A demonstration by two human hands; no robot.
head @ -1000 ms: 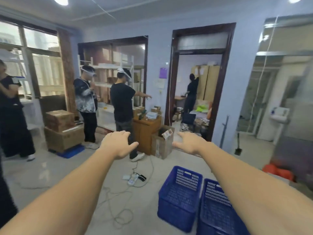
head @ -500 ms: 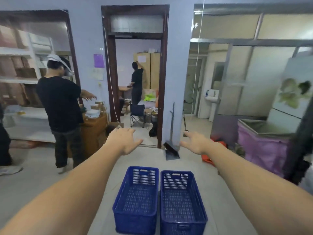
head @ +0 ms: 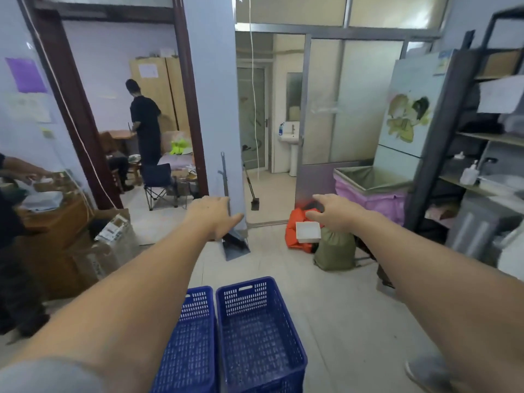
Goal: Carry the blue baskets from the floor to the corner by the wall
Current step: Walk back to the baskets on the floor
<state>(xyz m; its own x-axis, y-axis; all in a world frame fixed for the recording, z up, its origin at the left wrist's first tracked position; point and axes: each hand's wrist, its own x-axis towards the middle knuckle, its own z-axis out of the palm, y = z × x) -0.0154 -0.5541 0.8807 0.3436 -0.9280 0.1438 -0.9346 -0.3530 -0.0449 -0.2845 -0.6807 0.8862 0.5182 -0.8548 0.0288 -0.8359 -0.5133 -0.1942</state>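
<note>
— baskets: where are they seen?
— two blue baskets are set side by side on the floor (head: 340, 313), touching, low in the middle of the view: the left basket (head: 190, 341) partly hidden by the forearm, the right basket (head: 261, 330) in full view.
— and the grip of each hand?
— both arms are stretched forward above them. the left hand (head: 212, 215) and right hand (head: 336, 212) are spread, fingers apart, nothing held. a dustpan (head: 235, 243) is propped at the pillar beyond.
</note>
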